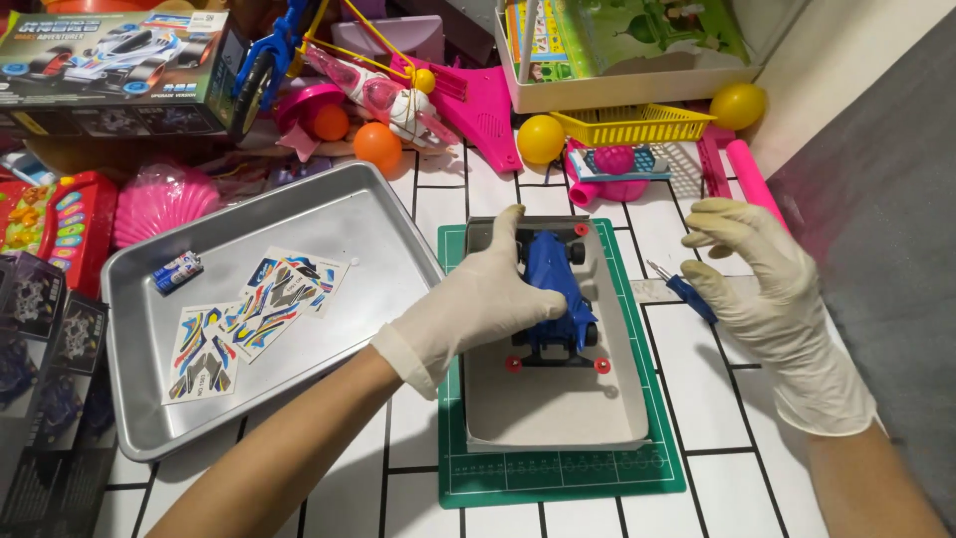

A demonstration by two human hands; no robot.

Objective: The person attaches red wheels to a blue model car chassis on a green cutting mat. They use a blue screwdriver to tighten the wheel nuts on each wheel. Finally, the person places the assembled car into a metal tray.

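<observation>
Head view is showing, from left to right, sticker sheets (249,314) lying unused in the metal tray (139,418), the left hand (478,299) gripping the assembled blue toy car (558,294) inside the grey box lid (558,418), and the right hand (772,284) hovering spread and empty.

I work at a home hobby corner: a white tiled surface (697,399) crowded with plastic toys (398,95), a boxed model car kit (110,65), a green cutting mat (558,478) and a metal tray (329,214).
</observation>
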